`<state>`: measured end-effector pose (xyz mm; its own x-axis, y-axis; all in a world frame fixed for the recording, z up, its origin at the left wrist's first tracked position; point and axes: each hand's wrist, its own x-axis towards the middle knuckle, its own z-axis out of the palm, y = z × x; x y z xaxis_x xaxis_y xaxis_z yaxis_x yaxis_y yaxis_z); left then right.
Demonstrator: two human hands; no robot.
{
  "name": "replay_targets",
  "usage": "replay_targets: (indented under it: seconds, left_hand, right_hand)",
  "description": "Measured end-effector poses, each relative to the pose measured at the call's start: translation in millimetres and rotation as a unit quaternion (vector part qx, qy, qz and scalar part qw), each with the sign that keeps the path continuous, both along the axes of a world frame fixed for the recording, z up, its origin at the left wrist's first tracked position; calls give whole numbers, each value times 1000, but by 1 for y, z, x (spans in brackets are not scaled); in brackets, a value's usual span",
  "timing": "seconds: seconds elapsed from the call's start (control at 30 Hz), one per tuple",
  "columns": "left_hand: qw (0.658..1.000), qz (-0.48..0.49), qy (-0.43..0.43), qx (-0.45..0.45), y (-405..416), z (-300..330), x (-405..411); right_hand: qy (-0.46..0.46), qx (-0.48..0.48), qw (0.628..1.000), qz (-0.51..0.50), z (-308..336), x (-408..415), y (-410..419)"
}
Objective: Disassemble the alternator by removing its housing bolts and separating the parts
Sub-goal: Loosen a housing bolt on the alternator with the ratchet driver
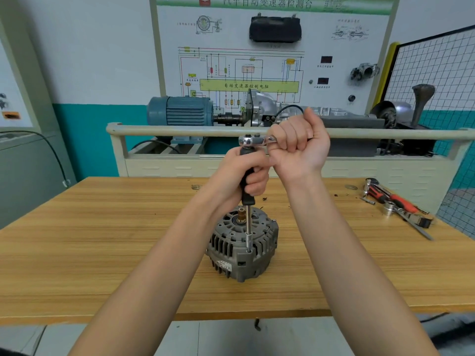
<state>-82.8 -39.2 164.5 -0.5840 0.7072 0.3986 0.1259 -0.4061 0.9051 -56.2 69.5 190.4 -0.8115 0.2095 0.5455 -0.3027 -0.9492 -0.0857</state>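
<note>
**Ratchet on a housing bolt, both hands on the tool**

The alternator (243, 246) stands shaft-up near the middle of the wooden workbench (77, 253), which puts its housing bolts within reach from above. A long extension bar (248, 227) runs straight down from the ratchet wrench (253, 140) to a socket seated at the near rim of the housing, presumably on one of the bolts; the bolt head itself is hidden by the socket.

The left hand (246, 173) has its fingers curled tight round the black grip of the extension, probably to keep the bar upright and the socket square on the bolt. The right hand (298, 145) is clenched in a fist round the ratchet's handle, placed to swing it and supply the torque.

The housing halves appear to be together, so the job looks early. Spare sockets and red-handled tools (395, 204) lie at the bench's right end, well apart from the work
</note>
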Motion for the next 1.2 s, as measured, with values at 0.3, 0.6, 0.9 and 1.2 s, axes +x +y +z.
replay_targets:
  seconds: [0.3, 0.6, 0.9, 1.2]
  left_hand:
    - [967, 254, 16, 0, 17, -4, 3]
    - [969, 244, 30, 38, 11, -7, 12]
    - [999, -25, 16, -15, 2, -4, -2]
    - [989, 148, -20, 4, 13, -6, 5]
  right_hand:
    - [132, 199, 861, -449, -15, 31, -51]
    - [166, 208, 843, -468, -16, 35, -49]
    - [-1, -7, 1000, -1, -2, 8, 6]
    - [81, 136, 950, -269, -9, 27, -19]
